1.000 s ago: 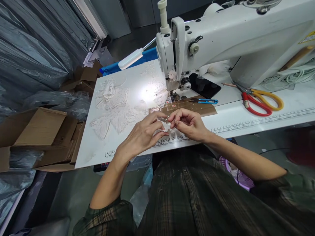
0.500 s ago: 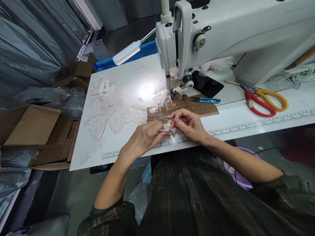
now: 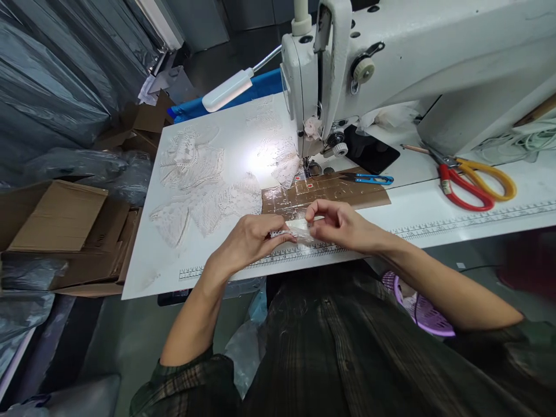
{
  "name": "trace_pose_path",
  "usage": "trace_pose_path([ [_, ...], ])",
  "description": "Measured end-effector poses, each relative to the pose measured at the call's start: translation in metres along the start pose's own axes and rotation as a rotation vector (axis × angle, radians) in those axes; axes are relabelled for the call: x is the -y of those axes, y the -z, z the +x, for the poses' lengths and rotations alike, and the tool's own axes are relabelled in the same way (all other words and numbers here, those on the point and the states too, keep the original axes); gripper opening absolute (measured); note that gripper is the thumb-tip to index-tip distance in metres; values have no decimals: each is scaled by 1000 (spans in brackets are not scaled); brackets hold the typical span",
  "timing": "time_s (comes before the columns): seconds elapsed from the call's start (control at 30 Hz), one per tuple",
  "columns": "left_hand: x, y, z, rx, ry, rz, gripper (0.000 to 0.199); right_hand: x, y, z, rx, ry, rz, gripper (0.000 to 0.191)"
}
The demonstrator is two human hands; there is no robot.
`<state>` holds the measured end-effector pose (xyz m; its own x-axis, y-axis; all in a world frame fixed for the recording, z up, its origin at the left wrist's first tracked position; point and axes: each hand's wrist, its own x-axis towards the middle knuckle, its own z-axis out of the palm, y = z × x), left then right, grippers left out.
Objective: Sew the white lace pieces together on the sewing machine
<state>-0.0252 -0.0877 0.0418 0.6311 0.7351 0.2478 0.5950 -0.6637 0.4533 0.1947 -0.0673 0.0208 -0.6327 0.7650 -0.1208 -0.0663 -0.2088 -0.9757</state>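
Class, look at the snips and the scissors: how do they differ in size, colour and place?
Size: the snips are smaller; the scissors are larger.
Colour: the snips have a blue body, while the scissors have one red handle and one yellow.
Place: the snips lie mostly on the brown sheet; the scissors lie beyond its right end.
Shared: both lie flat, and neither is held.

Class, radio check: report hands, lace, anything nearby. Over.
Left fingers pinching white lace. Right fingers at its right side, grip unclear. Blue snips beyond, on brown sheet, untouched.
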Motion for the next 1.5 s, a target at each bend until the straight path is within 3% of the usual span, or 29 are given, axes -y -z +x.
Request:
trace_pose_path([
  [0.07,3,5,0,-24,-7,-30,25,9,2,-5,30,20,-321,23],
  [0.17,5,10,2,-77,-18,-31,22,25,2,-6,2,163,-705,11],
  [0.3,6,15,1,-113,3,-17,17,38,8,4,128,176,-765,12],
  [0.47,7,17,-2,-74,75,-116,15,30,22,19,333,-19,-559,21],
  [0.57,10,16,-3,-60,73,-253,15,25,25,25,503,-98,-424,17],
  [0.63,13,15,-6,-65,60,-274,18,23,25,25,533,-149,-374,14],
  [0.73,14,9,-10,-162,73,-260,18,18,17,19,423,-199,-184,8],
  [0.83,11,-1,-10,-354,106,-359,14,11,-3,12,302,-192,341,10],
  [0.9,5,-9,-7,-466,149,-484,21,7,-20,10,215,-120,689,13],
  [0.97,-3,-17,-2,-553,225,-612,30,6,-35,9,115,-21,897,15],
  [1.1,-19,-32,6,-650,355,-804,44,7,-54,7,50,84,1036,22],
  [1.27,-37,-47,11,-718,329,-1087,50,15,-63,4,90,151,1167,34],
  [1.4,-51,-48,19,-749,396,-1094,50,20,-64,4,111,186,1166,37],
  [1.5,-55,-43,26,-777,351,-1140,52,19,-58,2,152,234,1114,37],
])
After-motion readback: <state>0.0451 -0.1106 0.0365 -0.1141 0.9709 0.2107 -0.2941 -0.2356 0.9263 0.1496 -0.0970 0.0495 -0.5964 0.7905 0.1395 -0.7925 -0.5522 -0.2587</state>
